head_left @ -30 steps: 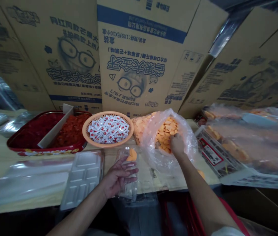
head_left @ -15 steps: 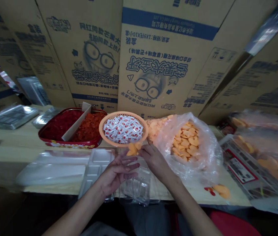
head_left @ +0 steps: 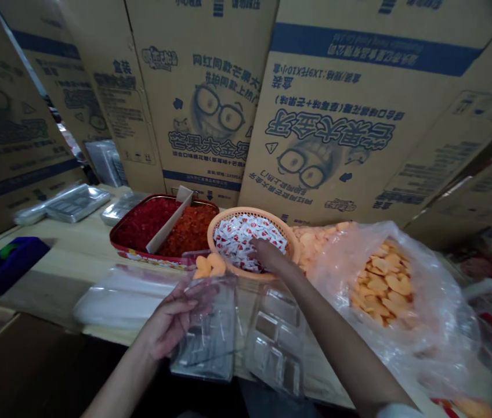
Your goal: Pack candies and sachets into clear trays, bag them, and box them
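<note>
Okay, going left to right across this messy packing setup. Way out at about 9 o'clock there's a blue bundle (head_left: pixel 6 264) on the pale wooden tabletop (head_left: pixel 67 249), with a couple of stacked plastic trays (head_left: pixel 76 203) toward 10. All of it sits below a wall of upside-down printed cartons (head_left: pixel 202 98).

Around 11 there's a red tray (head_left: pixel 128 245) split by a card divider (head_left: pixel 170 220), with dark red stuff on one side and orange-red bits on the other. A flat sheet of clear film (head_left: pixel 119 296) lies in front of it.

The left hand (head_left: pixel 172 313) is low at about 7, fingers (head_left: pixel 185 303) curled around a clear blister tray (head_left: pixel 205 331), whose long axis runs roughly 12 to 6 with a slight lean. Two or three dried mango pieces (head_left: pixel 209 266) sit right at its far end, though I can't tell if they're in it or on the tabletop.

Dead ahead, the right hand (head_left: pixel 270 255) reaches over the rim of an orange woven basket (head_left: pixel 228 219), fingers pointing down into the red-and-white sachets (head_left: pixel 250 241). They're right on the pile, but I can't tell if they're pinching one. The right hand is clearly the nearer one to the sachets.

Another clear blister tray (head_left: pixel 276 342) lies at about 6, and a plastic bag (head_left: pixel 441 325) of dried mango sits around 3.
</note>
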Available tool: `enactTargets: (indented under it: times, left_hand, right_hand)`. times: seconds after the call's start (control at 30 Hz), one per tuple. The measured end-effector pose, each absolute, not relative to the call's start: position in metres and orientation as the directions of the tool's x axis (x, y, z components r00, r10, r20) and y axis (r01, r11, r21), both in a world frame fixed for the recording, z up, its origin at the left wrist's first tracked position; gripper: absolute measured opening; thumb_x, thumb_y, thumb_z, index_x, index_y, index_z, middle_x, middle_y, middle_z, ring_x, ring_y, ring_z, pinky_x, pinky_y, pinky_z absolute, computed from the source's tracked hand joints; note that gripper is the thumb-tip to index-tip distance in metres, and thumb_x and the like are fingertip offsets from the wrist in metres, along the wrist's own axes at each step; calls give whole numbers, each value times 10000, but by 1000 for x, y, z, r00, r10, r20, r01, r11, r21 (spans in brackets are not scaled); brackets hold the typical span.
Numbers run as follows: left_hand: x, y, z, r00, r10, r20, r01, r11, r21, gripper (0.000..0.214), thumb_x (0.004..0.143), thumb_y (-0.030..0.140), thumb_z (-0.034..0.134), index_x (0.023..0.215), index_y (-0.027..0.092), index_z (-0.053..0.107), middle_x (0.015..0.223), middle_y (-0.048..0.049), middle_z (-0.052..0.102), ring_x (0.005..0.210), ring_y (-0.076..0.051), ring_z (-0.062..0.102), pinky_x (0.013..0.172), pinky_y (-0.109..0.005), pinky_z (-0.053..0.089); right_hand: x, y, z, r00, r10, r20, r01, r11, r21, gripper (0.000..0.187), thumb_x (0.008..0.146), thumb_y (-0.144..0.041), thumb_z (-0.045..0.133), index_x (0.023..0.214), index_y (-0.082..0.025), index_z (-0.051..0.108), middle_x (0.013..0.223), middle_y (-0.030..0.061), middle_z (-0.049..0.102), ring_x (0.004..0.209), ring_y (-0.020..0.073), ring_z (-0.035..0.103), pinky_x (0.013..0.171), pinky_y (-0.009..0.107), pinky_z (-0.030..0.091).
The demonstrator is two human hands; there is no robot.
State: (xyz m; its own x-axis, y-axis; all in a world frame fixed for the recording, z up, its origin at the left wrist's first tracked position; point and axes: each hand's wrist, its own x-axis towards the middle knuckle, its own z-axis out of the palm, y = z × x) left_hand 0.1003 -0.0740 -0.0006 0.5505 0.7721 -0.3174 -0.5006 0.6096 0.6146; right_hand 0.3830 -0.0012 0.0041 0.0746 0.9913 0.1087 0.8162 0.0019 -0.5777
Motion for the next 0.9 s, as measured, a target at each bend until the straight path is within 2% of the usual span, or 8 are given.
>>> enactTargets:
  times: [0.07, 0.23, 0.43, 0.5, 0.6, 0.67, 0.83, 0.9]
  left_hand:
    - [87, -67, -1, 518, 797, -311, -535, 585, 609, 553, 695, -14, 564, 1195, 207, 480, 1238, -94, 564, 1174, -271, 493, 969, -407, 411]
    - [70, -50, -2, 465, 836, -290, -584, 536, 610, 481, 682, -9, 581, 1114, 197, 534, 1274, -87, 537, 1183, -282, 481, 991, -425, 387]
    - [63, -37, -15, 503, 825, -258, -600, 548, 583, 485, 661, -42, 563, 1088, 186, 531, 1222, -91, 571, 1190, -292, 473, 991, -480, 374]
    - [63, -35, -18, 521, 817, -248, -606, 558, 567, 487, 663, -48, 556, 1087, 190, 526, 1232, -89, 562, 1193, -296, 468, 992, -501, 364]
    - [67, -34, -18, 532, 814, -234, -621, 562, 546, 564, 662, -48, 545, 1155, 220, 483, 1254, -86, 543, 1187, -290, 475, 989, -525, 355]
    - [69, -34, -16, 523, 822, -226, -636, 553, 538, 628, 650, -53, 537, 1201, 236, 450, 1232, -78, 556, 1151, -269, 508, 985, -520, 361]
    - [69, -35, -13, 515, 831, -211, -664, 543, 514, 732, 614, -84, 521, 1244, 277, 428, 965, 1, 645, 829, -152, 626, 958, -500, 397]
    - [67, -37, -14, 527, 826, -199, -664, 547, 510, 751, 611, -85, 524, 1254, 289, 423, 952, 9, 643, 810, -149, 623, 951, -509, 400]
  right_hand:
    - [376, 21, -7, 68, 995, 69, 812, -15, -583, 189, 506, -53, 713, 571, -175, 584, 608, 21, 588, 649, 176, 553, 627, 284, 419]
    - [366, 33, -25, 78, 997, 3, 792, -60, -608, 259, 530, -111, 669, 392, -191, 465, 370, -37, 430, 456, 102, 425, 489, 246, 329]
    - [372, 25, 2, 245, 959, 143, 766, -101, -635, 170, 606, -182, 580, 471, -195, 477, 446, -20, 460, 476, 110, 398, 502, 251, 306]
    - [358, 21, 17, 265, 947, 182, 700, -59, -712, 129, 662, -254, 557, 554, -194, 521, 524, -6, 514, 511, 120, 428, 510, 250, 323]
    - [317, 10, 30, 198, 970, 138, 466, 31, -884, 168, 667, -357, 587, 635, -194, 567, 581, -6, 556, 530, 119, 453, 499, 235, 350]
    - [286, 2, 32, 100, 992, 76, 364, 35, -931, 166, 652, -356, 605, 641, -193, 579, 590, -13, 566, 533, 114, 462, 498, 226, 362]
    - [240, -3, 30, -56, 998, -40, 482, -8, -876, 66, 652, -243, 593, 620, -187, 607, 560, -27, 566, 514, 109, 467, 487, 221, 337]
    - [233, -2, 32, -99, 994, -43, 539, 17, -842, 65, 656, -210, 586, 604, -183, 613, 561, -26, 571, 528, 115, 483, 503, 227, 335]
